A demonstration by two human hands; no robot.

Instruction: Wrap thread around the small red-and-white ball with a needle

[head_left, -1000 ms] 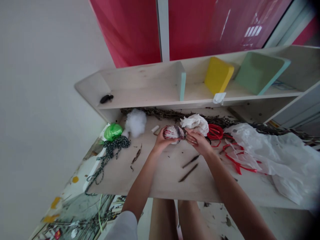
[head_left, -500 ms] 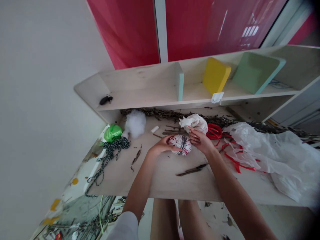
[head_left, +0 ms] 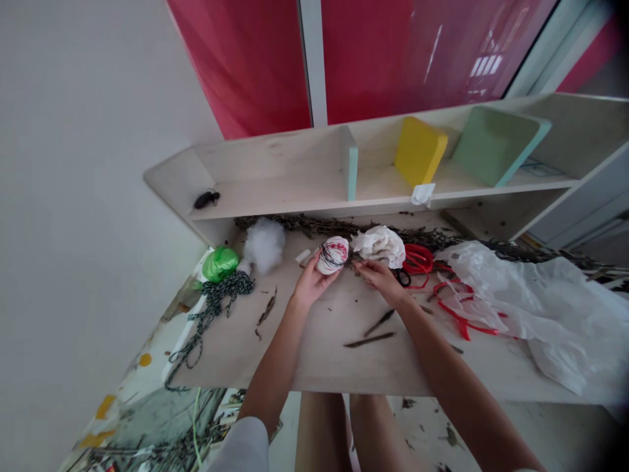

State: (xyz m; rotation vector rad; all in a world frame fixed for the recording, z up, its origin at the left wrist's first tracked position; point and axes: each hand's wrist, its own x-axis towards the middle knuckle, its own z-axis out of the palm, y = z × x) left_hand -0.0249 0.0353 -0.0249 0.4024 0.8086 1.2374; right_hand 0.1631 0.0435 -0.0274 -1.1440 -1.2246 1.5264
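My left hand [head_left: 310,280] is closed around a wound ball of white, red and dark string [head_left: 333,255], held up just above the tabletop. To its right, the fingers of my right hand [head_left: 377,276] are pinched together; whatever lies between them is too small to make out. Just behind those fingers sits a crumpled white wad [head_left: 381,245], paper or cloth. A small white cylinder [head_left: 303,256] lies left of the ball. In front of my hands are two dark twig pieces [head_left: 369,339], lying apart on the table.
A green bundle [head_left: 220,263], white fluff [head_left: 265,245] and dark speckled cord [head_left: 216,303] lie at left. Red cord [head_left: 419,258] and a clear plastic bag [head_left: 535,295] spread over the right. Dried stems [head_left: 314,226] run along the back, below a shelf [head_left: 275,196] with a yellow divider [head_left: 420,151].
My left hand has lifted and turned the string ball, moving it up and to the left. My right hand has come away from the ball. The dark twigs now lie further apart.
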